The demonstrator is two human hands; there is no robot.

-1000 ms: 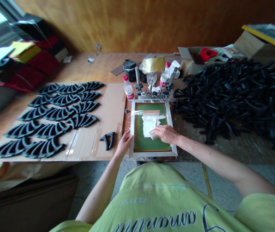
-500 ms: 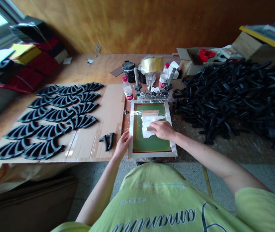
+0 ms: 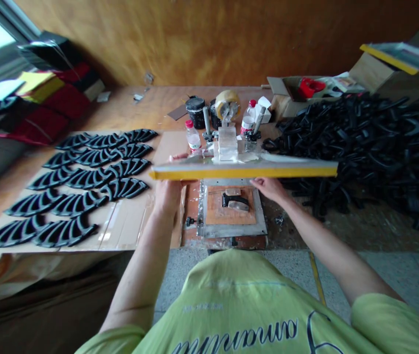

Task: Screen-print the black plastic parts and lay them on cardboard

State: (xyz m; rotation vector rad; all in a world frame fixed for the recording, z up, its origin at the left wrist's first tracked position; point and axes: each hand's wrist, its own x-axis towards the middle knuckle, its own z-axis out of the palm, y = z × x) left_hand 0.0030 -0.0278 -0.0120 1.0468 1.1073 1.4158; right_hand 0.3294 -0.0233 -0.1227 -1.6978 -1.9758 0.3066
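My left hand [image 3: 168, 191] grips the left end of the screen-printing frame [image 3: 242, 170], which is tilted up so that I see its yellow front edge. A white wad [image 3: 227, 143] lies on top of the raised screen. Under it a black plastic part [image 3: 234, 200] sits on the brown pad of the metal base plate [image 3: 231, 228]. My right hand [image 3: 269, 187] reaches in below the frame at the plate's right edge, fingers stretched toward the part and holding nothing that I can see.
Rows of black curved parts [image 3: 80, 187] lie on cardboard at the left. A big heap of black parts [image 3: 364, 142] fills the right. Bottles [image 3: 193, 136], an ink pot [image 3: 196, 109] and a tape roll [image 3: 227, 102] stand behind the press. Boxes [image 3: 389, 73] sit at the back right.
The frame has swung up from flat on the base. My right hand has left the white wad on the screen and dropped to the plate. The lone black part beside the frame is hidden by my left arm.
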